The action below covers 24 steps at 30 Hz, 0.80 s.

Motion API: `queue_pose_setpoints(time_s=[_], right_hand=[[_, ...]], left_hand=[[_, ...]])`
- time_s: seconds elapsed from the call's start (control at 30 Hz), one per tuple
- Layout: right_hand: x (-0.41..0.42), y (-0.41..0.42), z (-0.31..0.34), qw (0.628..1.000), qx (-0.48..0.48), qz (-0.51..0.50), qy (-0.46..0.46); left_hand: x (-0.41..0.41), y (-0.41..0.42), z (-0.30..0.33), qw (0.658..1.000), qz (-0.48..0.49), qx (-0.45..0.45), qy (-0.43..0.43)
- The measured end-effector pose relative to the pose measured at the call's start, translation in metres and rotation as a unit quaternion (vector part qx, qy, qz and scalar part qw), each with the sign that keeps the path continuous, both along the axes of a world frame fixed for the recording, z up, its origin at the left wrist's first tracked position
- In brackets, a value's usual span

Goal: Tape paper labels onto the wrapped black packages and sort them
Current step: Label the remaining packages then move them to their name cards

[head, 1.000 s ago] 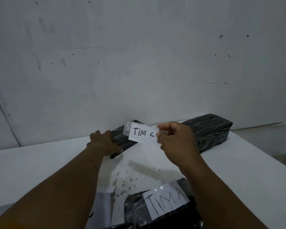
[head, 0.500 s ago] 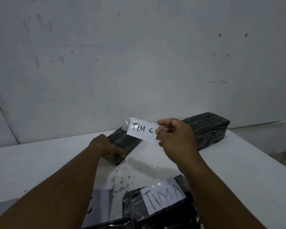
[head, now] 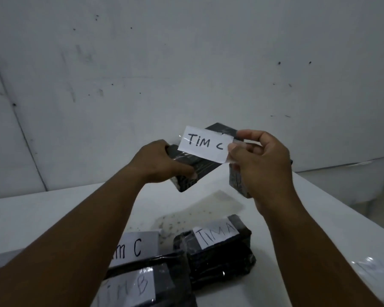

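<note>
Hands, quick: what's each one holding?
Left hand: closed on the unlabelled black package.
Right hand: pinching the "TIM C" label by its tape.

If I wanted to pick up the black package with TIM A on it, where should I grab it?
Probably by its two long sides, coming straight down from above. The TIM A package lies flat on the table, so its top is open to reach. Keep your fingers below its label, so you don't peel the tape. Its near left end touches the TIM B package, so that end is crowded.
</note>
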State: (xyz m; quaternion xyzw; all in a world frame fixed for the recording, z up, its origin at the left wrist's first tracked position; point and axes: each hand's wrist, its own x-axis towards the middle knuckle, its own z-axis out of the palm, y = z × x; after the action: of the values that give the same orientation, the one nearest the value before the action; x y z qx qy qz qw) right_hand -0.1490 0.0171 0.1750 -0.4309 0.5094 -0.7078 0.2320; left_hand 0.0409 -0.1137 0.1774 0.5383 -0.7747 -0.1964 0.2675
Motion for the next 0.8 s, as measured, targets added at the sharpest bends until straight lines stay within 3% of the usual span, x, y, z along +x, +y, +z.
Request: queue_pose_setpoints(time_s=[0.2,0.43,0.8], right_hand=[[-0.014,0.057,0.017,0.998,-0.029,-0.037,0.033],[-0.06,0.114,-0.008,0.997,0.034,-0.063,0.024],[-0.134,0.136,-0.073,0.98,0.175,-0.094,0.001]], left_hand=[[-0.031,0.09,0.017,0.995,-0.085,-0.009,0.047],[-0.073,0.161,-0.021,0.993,-0.095,0.028,0.067],[-0.115,0.195,-0.105,0.986,-0.141,0.094,-0.008]])
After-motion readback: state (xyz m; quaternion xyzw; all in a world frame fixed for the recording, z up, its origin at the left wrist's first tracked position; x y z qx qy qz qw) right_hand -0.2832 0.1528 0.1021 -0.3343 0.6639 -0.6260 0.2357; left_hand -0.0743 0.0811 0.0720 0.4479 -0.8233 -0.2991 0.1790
